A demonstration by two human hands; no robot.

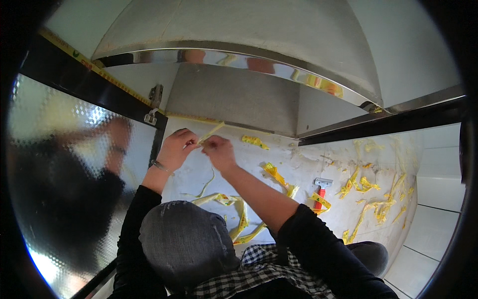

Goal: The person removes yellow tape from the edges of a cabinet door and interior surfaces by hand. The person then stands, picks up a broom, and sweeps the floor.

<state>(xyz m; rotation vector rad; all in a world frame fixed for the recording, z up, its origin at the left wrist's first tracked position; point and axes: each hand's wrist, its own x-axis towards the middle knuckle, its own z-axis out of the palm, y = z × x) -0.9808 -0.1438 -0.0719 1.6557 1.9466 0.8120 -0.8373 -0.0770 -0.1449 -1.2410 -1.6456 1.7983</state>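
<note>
My left hand [177,147], a bracelet on its wrist, and my right hand [221,153] are close together in front of the cabinet's lower edge. A thin strip of yellow adhesive tape [213,131] is pinched between their fingertips, its free end pointing up and right. Behind them, yellow printed tape [194,117] runs along the cabinet's bottom edge. A short crumpled tape piece [255,142] lies on the floor just right of my right hand. Farther right is a scraper [320,194] with a red handle and metal head, a tape strip looped over the handle.
The cabinet's open, textured-glass door [74,157] stands at the left, its hinge [151,116] near my left hand. A shiny metal-edged shelf [239,61] crosses above. Torn tape strips [242,216] litter the floor [298,216] near my knees, with more scraps [381,209] at right by the tiled wall [435,224].
</note>
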